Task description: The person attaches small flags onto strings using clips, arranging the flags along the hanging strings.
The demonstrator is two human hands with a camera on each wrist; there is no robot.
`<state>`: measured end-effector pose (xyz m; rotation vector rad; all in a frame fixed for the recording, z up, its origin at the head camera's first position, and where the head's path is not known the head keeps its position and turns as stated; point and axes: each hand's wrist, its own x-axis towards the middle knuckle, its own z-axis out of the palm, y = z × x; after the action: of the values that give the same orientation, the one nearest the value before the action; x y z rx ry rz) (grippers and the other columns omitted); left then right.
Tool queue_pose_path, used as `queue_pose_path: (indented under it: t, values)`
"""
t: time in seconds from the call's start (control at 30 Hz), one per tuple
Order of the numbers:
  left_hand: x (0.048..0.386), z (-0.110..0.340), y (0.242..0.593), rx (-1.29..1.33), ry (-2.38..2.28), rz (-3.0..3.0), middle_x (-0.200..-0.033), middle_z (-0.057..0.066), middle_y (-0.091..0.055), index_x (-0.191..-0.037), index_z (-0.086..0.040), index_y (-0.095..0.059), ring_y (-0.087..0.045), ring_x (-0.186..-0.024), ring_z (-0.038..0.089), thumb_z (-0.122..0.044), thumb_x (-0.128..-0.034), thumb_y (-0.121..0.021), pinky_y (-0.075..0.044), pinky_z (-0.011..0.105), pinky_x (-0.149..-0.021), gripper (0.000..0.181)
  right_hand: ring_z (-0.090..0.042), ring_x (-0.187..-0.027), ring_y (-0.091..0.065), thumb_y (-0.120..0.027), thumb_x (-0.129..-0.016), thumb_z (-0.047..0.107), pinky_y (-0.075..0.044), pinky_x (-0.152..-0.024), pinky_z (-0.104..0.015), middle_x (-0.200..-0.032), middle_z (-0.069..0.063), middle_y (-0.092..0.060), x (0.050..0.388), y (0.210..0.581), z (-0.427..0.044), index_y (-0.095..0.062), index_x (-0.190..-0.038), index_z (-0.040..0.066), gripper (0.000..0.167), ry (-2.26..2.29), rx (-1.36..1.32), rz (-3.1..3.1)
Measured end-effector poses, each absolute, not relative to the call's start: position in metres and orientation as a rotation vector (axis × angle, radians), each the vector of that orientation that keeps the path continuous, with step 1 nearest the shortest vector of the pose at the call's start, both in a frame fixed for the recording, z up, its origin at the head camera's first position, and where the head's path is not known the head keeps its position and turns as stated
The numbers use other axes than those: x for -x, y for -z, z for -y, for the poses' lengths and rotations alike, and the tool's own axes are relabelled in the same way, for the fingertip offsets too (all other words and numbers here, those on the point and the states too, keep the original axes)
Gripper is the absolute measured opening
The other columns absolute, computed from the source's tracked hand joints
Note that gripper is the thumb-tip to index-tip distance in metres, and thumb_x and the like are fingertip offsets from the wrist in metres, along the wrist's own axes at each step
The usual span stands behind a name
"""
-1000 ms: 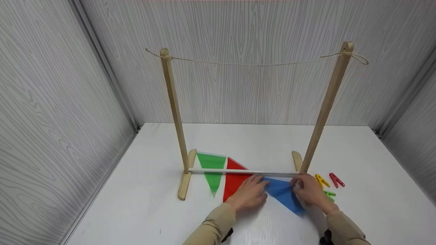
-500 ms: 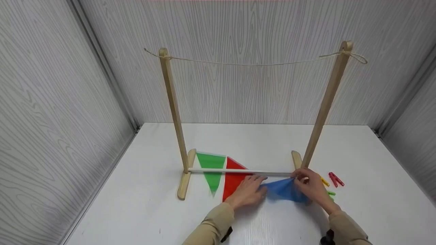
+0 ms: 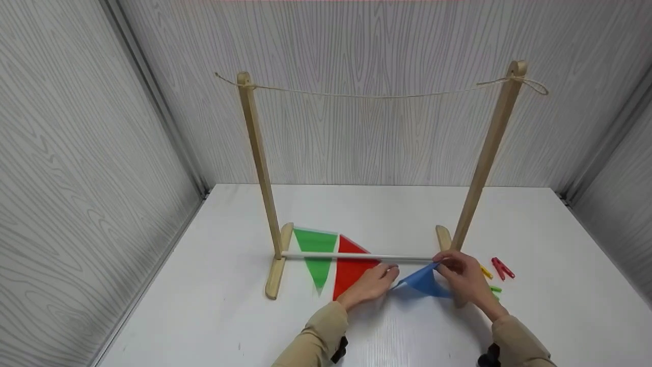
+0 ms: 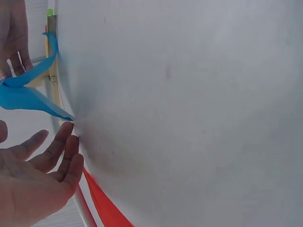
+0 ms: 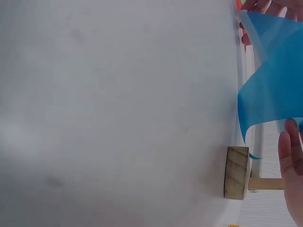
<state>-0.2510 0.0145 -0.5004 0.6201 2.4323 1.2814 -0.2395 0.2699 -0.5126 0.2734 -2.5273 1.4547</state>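
Note:
A blue triangular pennant [image 3: 427, 283] is partly lifted off the table in the head view. My right hand [image 3: 466, 278] pinches its upper edge between thumb and fingers, close to the right post's foot. The cloth sags from there, its far corner reaching down towards my left hand [image 3: 370, 284]. The left wrist view has the left hand [image 4: 40, 182] with loosely bent fingers, fingertips beside the corner of the blue pennant [image 4: 28, 97]; nothing is pinched there. Under the left hand's wrist side lies a red pennant [image 3: 351, 267], and a green pennant [image 3: 320, 255] lies left of it.
Two wooden posts, left [image 3: 260, 168] and right [image 3: 486, 163], carry a slack twine line [image 3: 356, 96]. A white rod [image 3: 316, 255] joins their feet and crosses the pennants. Red [image 3: 503, 268], yellow [image 3: 486, 271] and green [image 3: 495, 289] clothespins lie right of the right hand.
My right hand has raised the blue pennant's edge and shifted slightly up. The cloth has folded, its tip swinging up, and its left corner has slipped clear of my left hand's fingers.

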Motion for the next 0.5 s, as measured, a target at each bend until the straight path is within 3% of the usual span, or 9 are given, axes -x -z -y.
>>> queue_pose_path:
  t: [0.13, 0.33, 0.5]
  values:
    - [0.2513, -0.014, 0.5003, -0.599, -1.326, -2.395, -0.114, 0.009, -0.068, -0.139, -0.006, -0.055, -0.062, -0.101, 0.018, -0.033, -0.1067, -0.044, -0.053, 0.038, -0.098, 0.043, 0.003, -0.093, -0.065, -0.061, -0.097, 0.0, -0.051, -0.087, -0.012, -0.11, -0.012, -0.073, 0.2377, 0.5098, -0.268, -0.069, -0.113, 0.001, 0.018, -1.522, -0.259, 2.518]
    - [0.2523, -0.0129, 0.5004, -0.616, -1.407, -2.33, -0.113, 0.018, -0.073, -0.135, 0.001, -0.057, -0.07, -0.101, 0.027, -0.027, -0.1056, -0.048, -0.056, 0.035, -0.095, 0.042, 0.001, -0.096, -0.066, -0.061, -0.098, 0.003, -0.052, -0.089, -0.013, -0.114, -0.013, -0.072, 0.237, 0.5081, -0.2661, -0.069, -0.116, 0.002, 0.019, -1.571, -0.247, 2.481]
    - [0.2523, -0.0129, 0.4986, -0.587, -1.405, -2.3, -0.108, 0.02, -0.073, -0.123, 0.002, -0.065, -0.069, -0.095, 0.029, -0.028, -0.1054, -0.048, -0.057, 0.031, -0.085, 0.039, 0.0, -0.096, -0.068, -0.062, -0.097, 0.001, -0.053, -0.089, -0.013, -0.114, -0.017, -0.071, 0.2355, 0.5074, -0.2654, -0.07, -0.114, 0.002, 0.019, -1.604, -0.276, 2.414]
